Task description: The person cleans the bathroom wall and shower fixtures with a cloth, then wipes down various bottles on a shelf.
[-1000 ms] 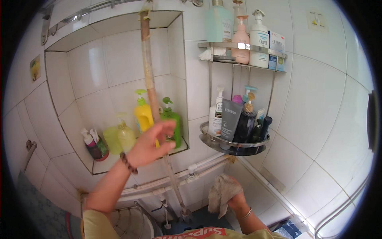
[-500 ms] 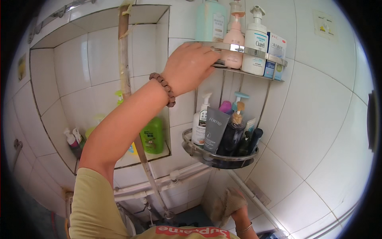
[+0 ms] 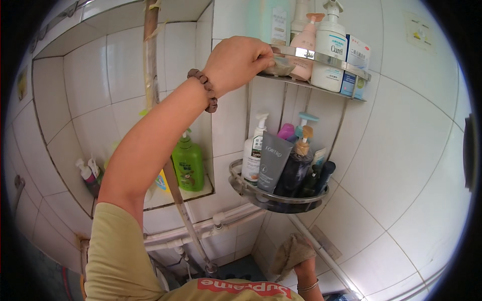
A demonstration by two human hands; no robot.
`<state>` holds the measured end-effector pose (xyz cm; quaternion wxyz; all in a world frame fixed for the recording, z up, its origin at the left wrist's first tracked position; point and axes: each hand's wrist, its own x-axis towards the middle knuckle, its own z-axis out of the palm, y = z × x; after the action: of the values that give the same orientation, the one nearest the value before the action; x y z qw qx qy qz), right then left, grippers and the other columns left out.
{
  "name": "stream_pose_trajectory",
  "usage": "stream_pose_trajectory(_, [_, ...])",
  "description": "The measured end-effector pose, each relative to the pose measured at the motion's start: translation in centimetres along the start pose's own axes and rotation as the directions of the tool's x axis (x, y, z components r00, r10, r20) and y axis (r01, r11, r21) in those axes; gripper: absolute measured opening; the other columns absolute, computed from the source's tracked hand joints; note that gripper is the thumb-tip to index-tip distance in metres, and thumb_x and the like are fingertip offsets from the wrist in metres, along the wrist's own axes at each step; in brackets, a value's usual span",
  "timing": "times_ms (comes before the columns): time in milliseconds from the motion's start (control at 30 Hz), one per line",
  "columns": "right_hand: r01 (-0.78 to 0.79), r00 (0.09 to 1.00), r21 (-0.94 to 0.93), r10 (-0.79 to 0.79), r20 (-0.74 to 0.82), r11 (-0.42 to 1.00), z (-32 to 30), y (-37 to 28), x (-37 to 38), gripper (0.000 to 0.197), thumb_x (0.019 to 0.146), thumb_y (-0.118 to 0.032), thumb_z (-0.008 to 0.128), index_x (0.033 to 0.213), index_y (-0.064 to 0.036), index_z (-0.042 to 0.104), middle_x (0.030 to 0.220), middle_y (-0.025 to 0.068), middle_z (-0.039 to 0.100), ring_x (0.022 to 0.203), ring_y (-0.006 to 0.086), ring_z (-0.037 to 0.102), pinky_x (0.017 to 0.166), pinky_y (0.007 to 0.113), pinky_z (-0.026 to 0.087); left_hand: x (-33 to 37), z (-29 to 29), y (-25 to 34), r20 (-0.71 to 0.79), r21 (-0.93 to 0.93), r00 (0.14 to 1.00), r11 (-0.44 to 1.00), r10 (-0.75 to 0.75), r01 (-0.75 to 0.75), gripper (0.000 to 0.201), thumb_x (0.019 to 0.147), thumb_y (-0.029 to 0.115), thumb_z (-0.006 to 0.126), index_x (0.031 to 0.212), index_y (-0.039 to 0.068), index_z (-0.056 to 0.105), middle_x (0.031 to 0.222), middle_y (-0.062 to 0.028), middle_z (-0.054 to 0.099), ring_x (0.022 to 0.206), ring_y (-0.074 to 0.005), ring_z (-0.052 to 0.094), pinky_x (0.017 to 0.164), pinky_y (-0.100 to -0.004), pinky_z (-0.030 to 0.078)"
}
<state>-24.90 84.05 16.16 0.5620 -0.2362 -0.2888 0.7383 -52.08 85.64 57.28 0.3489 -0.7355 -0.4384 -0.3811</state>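
My left hand (image 3: pixel 240 61), with a brown beaded bracelet on its wrist, is at the left end of the metal upper corner shelf (image 3: pixel 321 90). Its fingers are drawn together in a pinch at the rail, and what they grip is hidden. Right beside the fingertips, behind the rail, lies a small translucent item (image 3: pixel 282 66). Low at the right, my right hand (image 3: pixel 305 266) is closed on a grey-brown cloth (image 3: pixel 292 255), which hangs over the fingers.
A pale green bottle (image 3: pixel 263 22), a pink pump bottle (image 3: pixel 304 42), a white pump bottle (image 3: pixel 329 50) and a blue-white box (image 3: pixel 356 65) stand on the upper shelf. The lower basket (image 3: pixel 266 203) carries a grey tube (image 3: pixel 273 163) and several bottles. A pole (image 3: pixel 150 55) crosses the tiled niche with a green bottle (image 3: pixel 190 165).
The left hand has risen slightly, and its fingers have gone from spread over the shelf end to pinched. The translucent item has come into sight. The cloth in the right hand has shifted slightly.
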Motion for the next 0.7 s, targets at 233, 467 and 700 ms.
stream_pose_trajectory(233, [-0.058, 0.998, 0.014, 0.058, -0.015, 0.998, 1.0, -0.2, -0.4, 0.031, 0.086, -0.024, 0.04, 0.107, -0.0029, 0.048, 0.102, 0.0094, 0.054, 0.093, 0.0223, 0.052, 0.083, 0.034, 0.041, -2.1, 0.9, 0.3, -0.068, 0.087, 0.982, 0.981, 0.178, -0.172, 0.008, 0.075, 0.013, 0.056, 0.079, 0.007, 0.056, 0.074, -0.0054, 0.056, 0.063, -0.0242, 0.053, 0.055, -0.0314, 0.043])
stream_pose_trajectory(467, [-0.013, 1.0, -0.042, 0.014, 0.026, 0.999, 0.4, 0.1, 0.0, 0.031, 0.085, -0.024, 0.042, 0.107, -0.0033, 0.049, 0.1, 0.0089, 0.054, 0.09, 0.022, 0.053, 0.081, 0.034, 0.042, -2.7, 1.3, 0.2, -0.126, 0.082, 0.975, 0.981, 0.183, -0.173, 0.004, 0.077, 0.011, 0.052, 0.079, 0.007, 0.052, 0.076, -0.0045, 0.054, 0.069, -0.0239, 0.054, 0.056, -0.0314, 0.043])
stream_pose_trajectory(700, [-0.052, 0.998, 0.001, 0.052, 0.03, 0.999, 0.1, 0.4, 0.5, 0.031, 0.086, -0.024, 0.041, 0.107, -0.0037, 0.049, 0.1, 0.0083, 0.055, 0.091, 0.0211, 0.053, 0.081, 0.033, 0.042, -3.5, 1.3, -0.8, -0.097, -0.172, 0.984, 0.971, 0.149, -0.164, 0.011, 0.078, -0.001, 0.05, 0.089, 0.001, 0.053, 0.085, -0.008, 0.056, 0.075, -0.0192, 0.054, 0.067, -0.0255, 0.044])
